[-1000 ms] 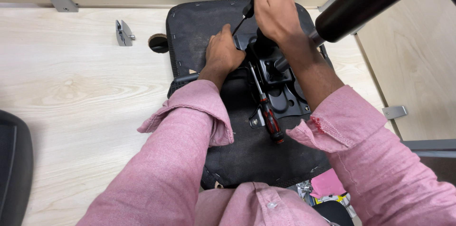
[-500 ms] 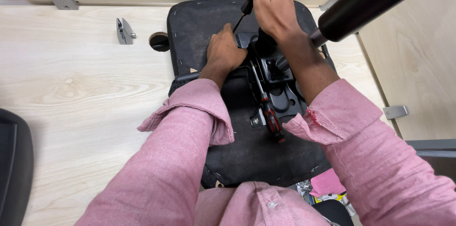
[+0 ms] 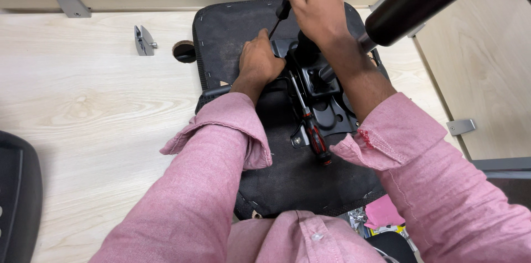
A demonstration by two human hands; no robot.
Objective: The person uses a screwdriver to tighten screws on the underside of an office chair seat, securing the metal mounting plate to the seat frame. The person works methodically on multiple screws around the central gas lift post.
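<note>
Furniture assembly workshop, pale wooden panels (image 3: pixel 83 108), metal brackets (image 3: pixel 145 40), upturned chair seat (image 3: pixel 232 25)

Pink button-up shirt, both cuffs turned back.

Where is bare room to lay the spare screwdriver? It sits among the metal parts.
Free: the pale wooden top left of the black seat underside, below the small metal bracket. Crowded: the black mechanism plate, where the left hand, right hand and red-handled screwdriver bunch.
</note>
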